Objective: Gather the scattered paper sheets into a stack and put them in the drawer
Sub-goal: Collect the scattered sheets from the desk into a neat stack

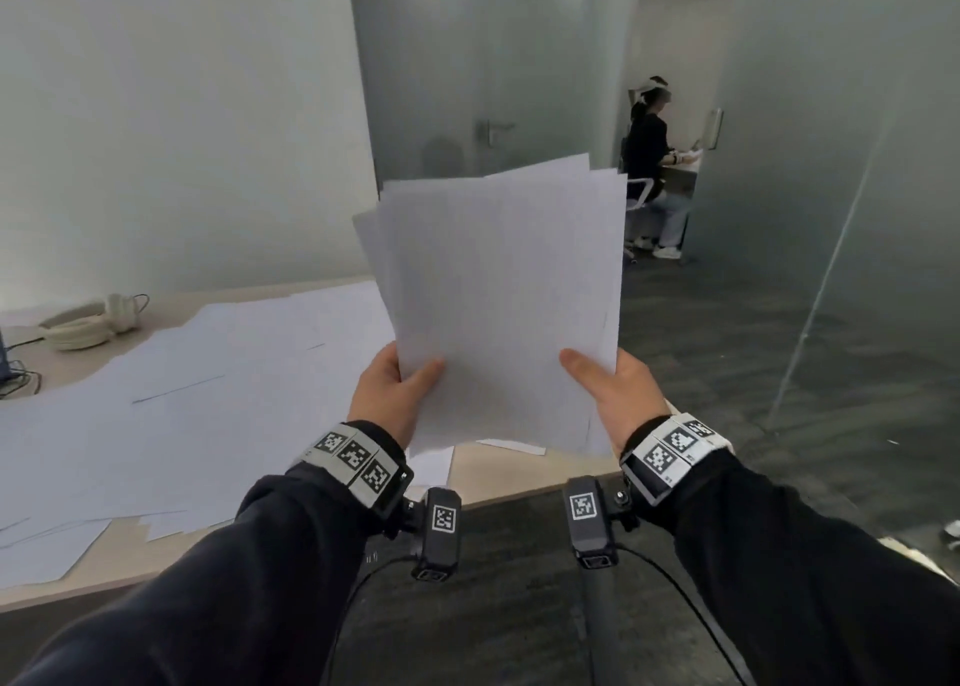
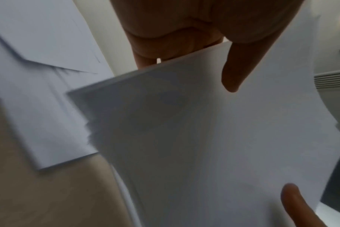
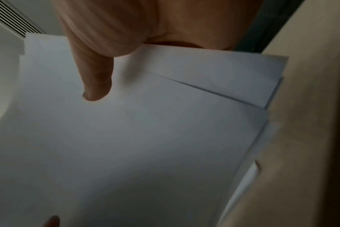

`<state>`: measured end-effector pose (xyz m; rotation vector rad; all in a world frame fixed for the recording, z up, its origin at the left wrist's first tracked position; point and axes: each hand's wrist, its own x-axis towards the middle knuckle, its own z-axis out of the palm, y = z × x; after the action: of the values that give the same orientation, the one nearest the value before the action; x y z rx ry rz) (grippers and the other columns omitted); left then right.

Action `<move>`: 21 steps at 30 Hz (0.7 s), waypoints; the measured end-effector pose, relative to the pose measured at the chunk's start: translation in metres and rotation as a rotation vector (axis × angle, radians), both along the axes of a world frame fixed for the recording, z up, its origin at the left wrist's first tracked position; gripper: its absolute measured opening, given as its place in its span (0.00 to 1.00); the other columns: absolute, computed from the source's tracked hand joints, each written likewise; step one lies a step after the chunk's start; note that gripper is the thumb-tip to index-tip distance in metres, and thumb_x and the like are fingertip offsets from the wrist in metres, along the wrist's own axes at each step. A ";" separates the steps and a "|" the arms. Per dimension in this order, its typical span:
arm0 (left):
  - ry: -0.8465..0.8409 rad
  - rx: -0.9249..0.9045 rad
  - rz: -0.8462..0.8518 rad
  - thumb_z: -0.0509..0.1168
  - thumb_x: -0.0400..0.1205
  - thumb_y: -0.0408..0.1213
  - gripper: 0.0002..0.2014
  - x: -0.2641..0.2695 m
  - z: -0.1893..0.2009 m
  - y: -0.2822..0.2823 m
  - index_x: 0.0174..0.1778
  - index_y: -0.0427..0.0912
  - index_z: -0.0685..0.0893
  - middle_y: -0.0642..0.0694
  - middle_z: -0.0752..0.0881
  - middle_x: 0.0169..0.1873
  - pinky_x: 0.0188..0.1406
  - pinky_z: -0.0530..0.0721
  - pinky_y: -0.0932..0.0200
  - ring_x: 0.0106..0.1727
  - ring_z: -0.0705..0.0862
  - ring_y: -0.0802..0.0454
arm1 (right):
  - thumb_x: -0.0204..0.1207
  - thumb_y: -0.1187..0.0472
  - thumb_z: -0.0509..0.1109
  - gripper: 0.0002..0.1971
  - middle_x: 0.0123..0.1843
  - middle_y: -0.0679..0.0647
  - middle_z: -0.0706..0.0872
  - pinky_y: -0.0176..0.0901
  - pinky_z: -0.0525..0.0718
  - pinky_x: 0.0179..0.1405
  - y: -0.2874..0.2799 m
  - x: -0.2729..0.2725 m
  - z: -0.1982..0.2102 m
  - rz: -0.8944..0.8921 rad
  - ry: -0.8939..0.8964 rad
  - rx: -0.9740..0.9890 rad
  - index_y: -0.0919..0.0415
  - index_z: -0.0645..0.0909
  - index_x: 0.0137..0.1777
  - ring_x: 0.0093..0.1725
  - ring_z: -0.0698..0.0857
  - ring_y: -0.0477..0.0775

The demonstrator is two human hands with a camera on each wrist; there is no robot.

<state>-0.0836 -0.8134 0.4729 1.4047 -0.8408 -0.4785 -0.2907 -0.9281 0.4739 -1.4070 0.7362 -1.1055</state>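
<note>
I hold a loose bundle of white paper sheets upright above the desk's right end, its edges fanned and uneven. My left hand grips the bundle's lower left edge, thumb on the front. My right hand grips the lower right edge the same way. The left wrist view shows the bundle with my left thumb on it; the right wrist view shows the bundle under my right thumb. Many more white sheets lie overlapping across the desk. No drawer is in view.
Cream headphones and dark cables lie at the desk's far left. Dark carpet floor lies to the right, with frosted glass partitions and a glass door beyond. A seated person works in the far room.
</note>
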 end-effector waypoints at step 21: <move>-0.072 0.234 -0.126 0.63 0.85 0.39 0.08 -0.018 -0.048 0.026 0.56 0.57 0.83 0.52 0.90 0.50 0.46 0.88 0.53 0.49 0.88 0.52 | 0.79 0.58 0.72 0.02 0.49 0.48 0.90 0.39 0.81 0.41 0.023 0.001 -0.044 -0.057 0.264 0.020 0.51 0.84 0.45 0.47 0.87 0.47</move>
<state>-0.1013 -0.7871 0.4249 1.5970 -0.9598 -0.6422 -0.2898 -0.9048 0.4298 -1.5407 0.9782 -0.9627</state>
